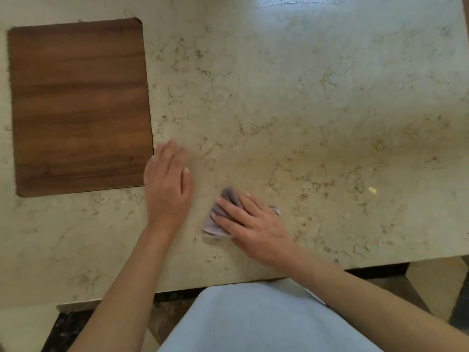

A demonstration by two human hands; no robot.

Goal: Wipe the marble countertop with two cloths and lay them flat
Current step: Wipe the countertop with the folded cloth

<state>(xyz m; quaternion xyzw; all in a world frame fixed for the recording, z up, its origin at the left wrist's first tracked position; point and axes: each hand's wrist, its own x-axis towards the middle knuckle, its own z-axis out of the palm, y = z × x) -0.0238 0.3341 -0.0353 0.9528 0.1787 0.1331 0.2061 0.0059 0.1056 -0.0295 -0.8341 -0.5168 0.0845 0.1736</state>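
The cream marble countertop (304, 110) with brown veins fills most of the view. A small grey-lilac cloth (215, 222) lies bunched on it near the front edge. My right hand (250, 224) presses flat on top of that cloth, fingers spread and pointing left, covering most of it. My left hand (167, 184) rests palm down on the bare marble to the cloth's left, fingers together and slightly blurred, with nothing visible under it. Only one cloth is in view.
A dark wooden rectangular panel (78, 107) sits set into the countertop at the left, just beyond my left hand. The counter's front edge (228, 283) runs below my forearms, with my pale blue clothing (253, 323) and dark floor underneath.
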